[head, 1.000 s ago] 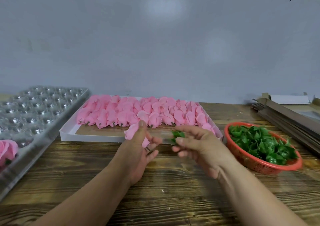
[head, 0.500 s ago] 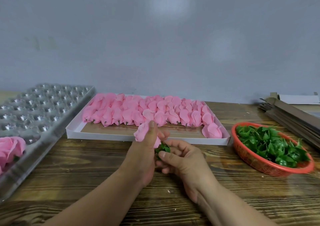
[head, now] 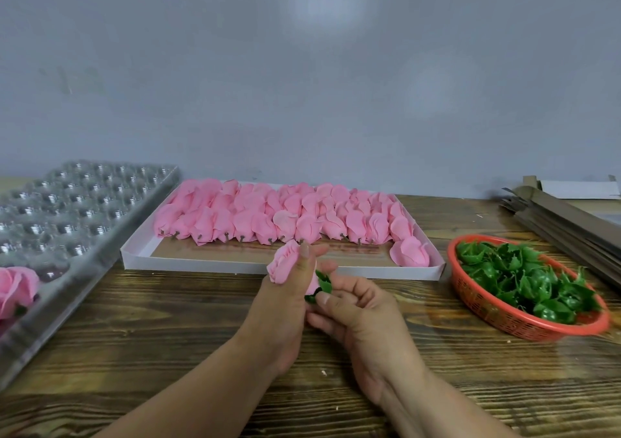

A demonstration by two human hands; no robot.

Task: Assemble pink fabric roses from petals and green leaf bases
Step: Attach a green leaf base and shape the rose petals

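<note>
My left hand (head: 289,299) grips a pink fabric rose bud (head: 284,264) just in front of the white tray. A green leaf base (head: 322,284) sits against the bud's lower end, pinched by the fingers of my right hand (head: 356,313). The two hands touch over the wooden table. Several pink petal buds (head: 285,217) lie in rows in the white tray (head: 188,263). A red basket (head: 497,316) at the right holds several green leaf bases (head: 524,279).
A clear plastic blister tray (head: 77,209) with round wells lies at the left, with a finished pink rose (head: 16,286) at its near end. Flat brown cardboard pieces (head: 568,215) are stacked at the back right. A grey wall stands behind the table.
My right hand brought the green leaf base leftward to the bud in my left hand, and both hands now work together at its base.
</note>
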